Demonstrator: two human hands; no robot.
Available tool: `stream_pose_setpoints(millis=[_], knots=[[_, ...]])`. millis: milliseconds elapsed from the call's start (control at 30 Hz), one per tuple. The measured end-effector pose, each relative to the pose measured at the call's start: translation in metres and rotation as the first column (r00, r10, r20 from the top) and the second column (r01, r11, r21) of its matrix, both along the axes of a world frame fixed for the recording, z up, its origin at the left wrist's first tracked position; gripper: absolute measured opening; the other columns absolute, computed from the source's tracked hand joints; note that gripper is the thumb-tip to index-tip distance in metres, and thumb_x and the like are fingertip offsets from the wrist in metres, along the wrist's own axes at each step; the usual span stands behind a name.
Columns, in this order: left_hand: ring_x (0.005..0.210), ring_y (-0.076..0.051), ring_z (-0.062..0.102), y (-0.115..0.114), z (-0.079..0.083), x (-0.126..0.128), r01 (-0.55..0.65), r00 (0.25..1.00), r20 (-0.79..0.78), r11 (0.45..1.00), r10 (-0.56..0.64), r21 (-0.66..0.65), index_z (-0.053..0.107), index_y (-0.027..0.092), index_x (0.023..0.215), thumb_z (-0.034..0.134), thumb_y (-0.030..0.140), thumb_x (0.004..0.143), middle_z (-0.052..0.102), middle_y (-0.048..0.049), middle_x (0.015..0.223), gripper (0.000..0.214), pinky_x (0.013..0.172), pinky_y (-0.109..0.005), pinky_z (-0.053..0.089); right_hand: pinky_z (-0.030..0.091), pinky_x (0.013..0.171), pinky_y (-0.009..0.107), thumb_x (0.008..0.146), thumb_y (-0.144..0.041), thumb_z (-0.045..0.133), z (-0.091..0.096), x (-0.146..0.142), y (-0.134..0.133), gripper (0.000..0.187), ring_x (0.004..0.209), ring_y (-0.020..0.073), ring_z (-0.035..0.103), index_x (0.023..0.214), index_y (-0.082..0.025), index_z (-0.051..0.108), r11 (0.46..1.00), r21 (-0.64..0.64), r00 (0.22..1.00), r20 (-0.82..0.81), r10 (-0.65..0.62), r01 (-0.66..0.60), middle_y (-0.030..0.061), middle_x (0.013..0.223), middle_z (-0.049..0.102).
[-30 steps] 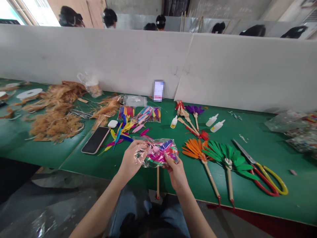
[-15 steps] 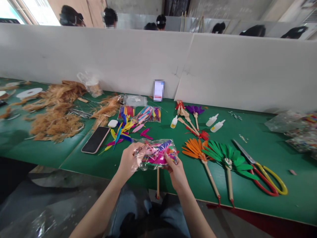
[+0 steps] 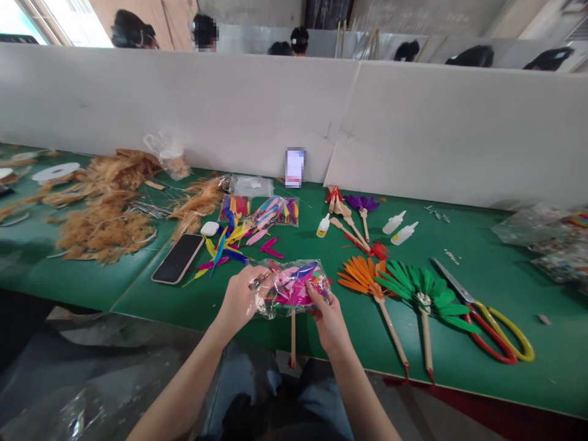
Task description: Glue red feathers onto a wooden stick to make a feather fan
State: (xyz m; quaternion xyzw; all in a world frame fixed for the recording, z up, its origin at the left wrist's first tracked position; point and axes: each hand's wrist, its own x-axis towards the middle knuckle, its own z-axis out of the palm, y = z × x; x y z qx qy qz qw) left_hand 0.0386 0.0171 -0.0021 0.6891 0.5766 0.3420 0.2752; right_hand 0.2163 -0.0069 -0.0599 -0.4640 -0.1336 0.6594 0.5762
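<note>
Both hands, left (image 3: 241, 297) and right (image 3: 327, 318), grip a clear bag (image 3: 291, 286) of feathers. Orange fan (image 3: 362, 275) and green fan (image 3: 420, 288) lie finished on the bench (image 3: 482, 269). One stick (image 3: 293, 337) looks bare.

No text, label, brand, number or sign could be read anywhere in the head view. The small card (image 3: 294, 166) propped against the white partition (image 3: 229, 110) was blurred, so nothing on it could be made out. The screen of the phone (image 3: 177, 259) lying on the green table (image 3: 482, 269) was dark and blank. No printing could be seen on the clear bag of coloured feathers (image 3: 294, 285) held between the left hand (image 3: 239, 298) and the right hand (image 3: 328, 318), and the small glue bottles (image 3: 399, 228) showed no legible labels
</note>
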Motion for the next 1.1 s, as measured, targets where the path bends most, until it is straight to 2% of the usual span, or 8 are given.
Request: stream_pose_setpoints(millis=[100,167,367,500,667,767,933,1100], knots=[[0.049,-0.012,0.052,0.0,0.0,-0.001,0.071,0.997,0.05,0.991,-0.065,-0.116,0.062,0.018,0.078,0.047,0.037,0.087,0.057,0.0021,0.054,0.026,0.05,-0.023,0.038,0.05,0.048,0.019,0.055,-0.033,0.085,0.001,0.0,-0.001,0.036,0.059,0.0108,0.061,0.084,-0.018,0.07,1.0,-0.001,1.0,0.004,0.016,-0.016,-0.0017,0.073,0.069],[0.05,-0.012,0.052,0.0,-0.001,-0.002,0.109,0.993,0.044,0.99,-0.106,-0.088,0.062,0.019,0.078,0.045,0.035,0.088,0.056,0.0023,0.054,0.025,0.051,-0.022,0.039,0.049,0.048,0.019,0.055,-0.032,0.084,0.002,0.0,-0.001,0.036,0.059,0.0107,0.061,0.084,-0.017,0.069,1.0,-0.004,1.0,0.003,0.02,-0.02,-0.0016,0.073,0.069],[0.07,-0.014,0.054,0.002,-0.007,-0.003,0.082,0.997,-0.02,0.94,-0.079,0.332,0.061,0.018,0.08,0.052,0.027,0.086,0.054,-0.0027,0.077,0.014,0.064,-0.024,0.043,0.05,0.047,0.019,0.053,-0.031,0.085,0.003,0.0,-0.001,0.039,0.058,0.0097,0.06,0.085,-0.017,0.07,1.0,-0.008,0.999,-0.033,-0.015,0.015,-0.0019,0.074,0.068],[0.055,-0.009,0.044,0.002,-0.005,-0.002,-0.001,1.0,-0.025,0.896,0.013,0.443,0.053,0.018,0.076,0.051,0.02,0.086,0.047,0.002,0.066,0.011,0.052,-0.021,0.037,0.049,0.046,0.017,0.049,-0.03,0.087,0.003,-0.001,-0.002,0.043,0.058,0.0091,0.061,0.086,-0.018,0.07,0.999,-0.039,0.997,-0.077,-0.025,0.022,-0.0024,0.074,0.068],[0.045,-0.007,0.035,0.002,-0.004,0.003,-0.09,0.995,-0.008,0.891,0.104,0.446,0.041,0.019,0.068,0.043,0.018,0.088,0.038,0.0062,0.054,0.02,0.046,-0.02,0.03,0.051,0.047,0.017,0.056,-0.032,0.084,0.001,-0.007,-0.006,0.035,0.057,0.0092,0.061,0.085,-0.018,0.07,0.999,-0.009,0.991,-0.128,0.049,-0.05,-0.0022,0.071,0.067],[0.048,-0.008,0.04,0.002,-0.005,0.002,-0.139,0.99,0.045,0.898,0.132,0.417,0.043,0.019,0.069,0.041,0.02,0.088,0.043,0.0046,0.058,0.019,0.049,-0.021,0.033,0.051,0.047,0.017,0.059,-0.031,0.083,0.001,-0.01,-0.007,0.032,0.057,0.0085,0.06,0.086,-0.018,0.07,0.999,0.014,0.988,-0.148,0.045,-0.044,-0.0026,0.071,0.067],[0.051,-0.009,0.044,0.003,-0.001,-0.006,-0.25,0.958,0.21,0.922,0.193,0.296,0.056,0.018,0.08,0.041,0.026,0.091,0.048,0.0032,0.06,0.02,0.05,-0.021,0.035,0.051,0.046,0.015,0.059,-0.029,0.083,-0.001,-0.01,-0.008,0.031,0.056,0.0069,0.059,0.085,-0.019,0.07,0.999,0.013,0.985,-0.17,-0.028,0.031,-0.0039,0.071,0.066],[0.046,-0.008,0.039,0.013,-0.001,-0.028,-0.399,0.878,0.369,0.893,0.305,0.21,0.057,0.018,0.077,0.045,0.029,0.089,0.048,0.0037,0.059,0.021,0.045,-0.021,0.031,0.053,0.047,0.015,0.055,-0.029,0.085,-0.004,-0.006,-0.003,0.032,0.058,0.0076,0.062,0.082,-0.019,0.071,0.99,-0.008,0.98,-0.145,-0.139,0.139,-0.003,0.074,0.067]])
